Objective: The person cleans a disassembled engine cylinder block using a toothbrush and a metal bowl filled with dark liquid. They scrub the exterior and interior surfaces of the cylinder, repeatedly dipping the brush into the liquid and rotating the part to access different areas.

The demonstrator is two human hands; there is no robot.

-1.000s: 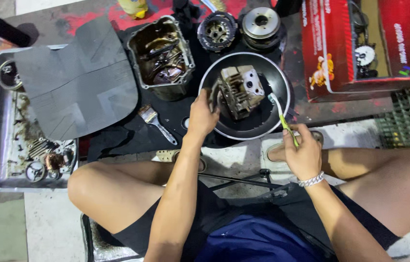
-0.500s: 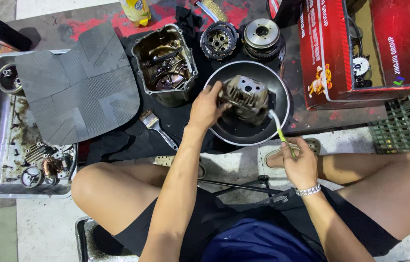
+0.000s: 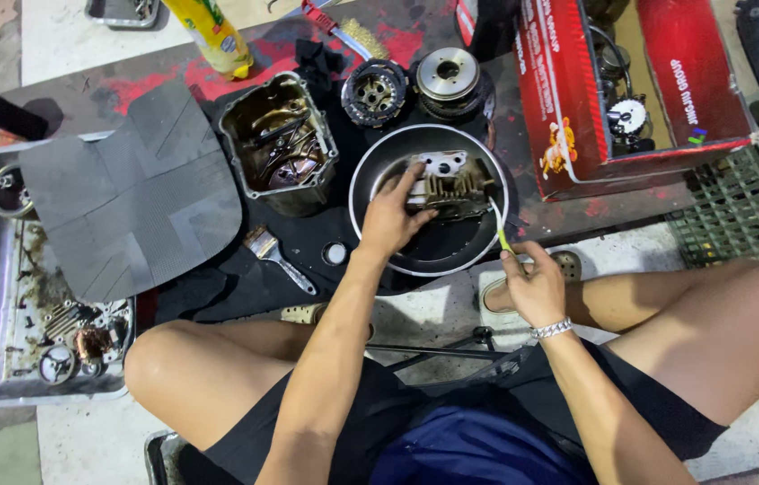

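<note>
Gripping the finned engine part [image 3: 450, 187] with my left hand [image 3: 390, 218], I keep it lying inside the round black pan [image 3: 379, 162]. My left fingers [image 3: 408, 184] curl over the part's near-left side, with the thumb pressed against its lower edge; most of the part extends to the right of them. My right hand [image 3: 532, 286] is closed around the handle of a yellow-green toothbrush [image 3: 498, 224], below the pan's right rim. The brush head points up and touches the right end of the part. Left of the pan stands an open metal casing [image 3: 278, 144] with oily parts inside. A paintbrush [image 3: 277, 256] lies on the dark mat just below it. A red box [image 3: 577, 99] stands to the pan's right.
</note>
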